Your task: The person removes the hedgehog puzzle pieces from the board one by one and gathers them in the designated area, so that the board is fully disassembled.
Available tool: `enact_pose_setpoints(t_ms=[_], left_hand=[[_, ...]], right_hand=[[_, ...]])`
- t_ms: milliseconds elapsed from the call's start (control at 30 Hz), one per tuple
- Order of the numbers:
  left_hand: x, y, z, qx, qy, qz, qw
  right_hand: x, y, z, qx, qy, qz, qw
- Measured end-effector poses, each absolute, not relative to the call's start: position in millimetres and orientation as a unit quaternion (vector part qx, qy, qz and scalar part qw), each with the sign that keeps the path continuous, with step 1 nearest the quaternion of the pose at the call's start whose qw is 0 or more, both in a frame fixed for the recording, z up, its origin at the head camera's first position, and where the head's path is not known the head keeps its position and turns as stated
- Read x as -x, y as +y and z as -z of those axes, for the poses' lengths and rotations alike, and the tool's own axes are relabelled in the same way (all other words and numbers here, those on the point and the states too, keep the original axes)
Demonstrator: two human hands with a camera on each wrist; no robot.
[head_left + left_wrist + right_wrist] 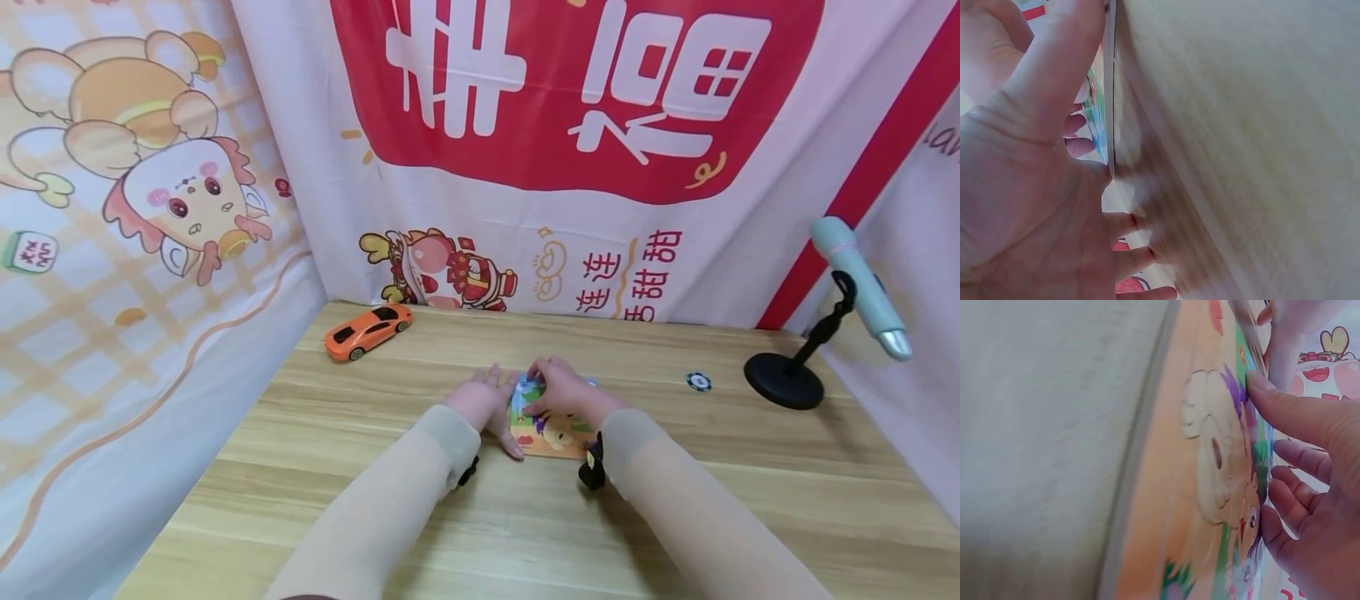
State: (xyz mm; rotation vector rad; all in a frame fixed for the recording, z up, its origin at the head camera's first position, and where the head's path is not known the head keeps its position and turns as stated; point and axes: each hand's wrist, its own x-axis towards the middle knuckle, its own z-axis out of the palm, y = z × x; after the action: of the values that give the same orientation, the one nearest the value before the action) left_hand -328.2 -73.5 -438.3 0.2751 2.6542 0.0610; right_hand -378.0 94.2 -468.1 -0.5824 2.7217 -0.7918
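A colourful wooden puzzle board (542, 447) lies flat on the table, with a bare wood-coloured recess (1209, 462) in its picture. My left hand (486, 406) rests at the board's left side, its thumb by the near corner and the other fingers spread on the table. Over the board's upper left part is my right hand (567, 390). In the right wrist view, its thumb (1285, 412) and bent fingertips touch the printed surface with a wide gap between them. Part of the board is hidden under this hand.
An orange toy car (369, 331) sits at the back left of the wooden table (510, 533). To the right are a dark round chip (699, 382) and a light blue toy microphone (858, 275) on a black stand (783, 381). Printed cloths hang behind and at the sides.
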Motion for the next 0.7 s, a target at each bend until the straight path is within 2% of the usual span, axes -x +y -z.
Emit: enact_pose_setpoints(t_ms=[333, 700], left_hand=[[332.4, -72.0, 441.5, -0.097, 0.968, -0.021, 0.232], [332.8, -71.9, 440.5, -0.088, 0.968, -0.019, 0.234]], right_hand=[[386.8, 91.9, 467.9, 0.197, 0.928, 0.289, 0.129], [390.1, 95.1, 481.2, 0.123, 0.898, 0.407, 0.112]])
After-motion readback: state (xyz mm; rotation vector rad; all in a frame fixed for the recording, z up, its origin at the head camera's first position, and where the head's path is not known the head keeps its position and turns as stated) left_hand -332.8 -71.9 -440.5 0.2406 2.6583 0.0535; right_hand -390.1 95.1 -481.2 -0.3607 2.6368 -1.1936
